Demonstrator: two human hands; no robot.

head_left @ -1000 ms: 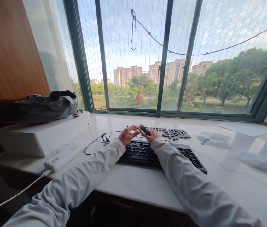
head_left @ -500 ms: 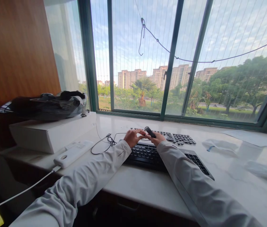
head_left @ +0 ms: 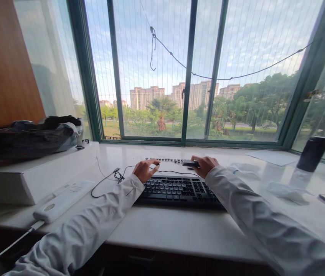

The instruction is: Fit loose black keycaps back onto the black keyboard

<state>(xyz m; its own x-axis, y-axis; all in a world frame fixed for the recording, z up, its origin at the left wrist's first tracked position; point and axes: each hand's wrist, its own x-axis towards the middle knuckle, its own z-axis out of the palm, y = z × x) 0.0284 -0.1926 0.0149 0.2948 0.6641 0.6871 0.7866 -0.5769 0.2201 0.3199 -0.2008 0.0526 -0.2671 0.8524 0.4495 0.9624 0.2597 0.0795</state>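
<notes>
A black keyboard lies on the white counter, with both my hands just above its back edge. My left hand is closed in a pinch at the back left, with a small dark piece, apparently a keycap, at its fingertips. Towards the back right, my right hand grips a short black stick-like tool, which points left; its exact kind is unclear. Behind the keyboard lie rows of loose black keycaps, partly hidden by my hands and the tool.
A thin black cable is bunched left of the keyboard. Further left are a white power strip and a white box bearing a dark helmet-like object. At right are clear plastic bags, a dark cylinder and paper.
My hands were together over the keyboard and have parted, left hand leftward and right hand rightward. The black tool has turned from upright to nearly level. My view has swung right.
</notes>
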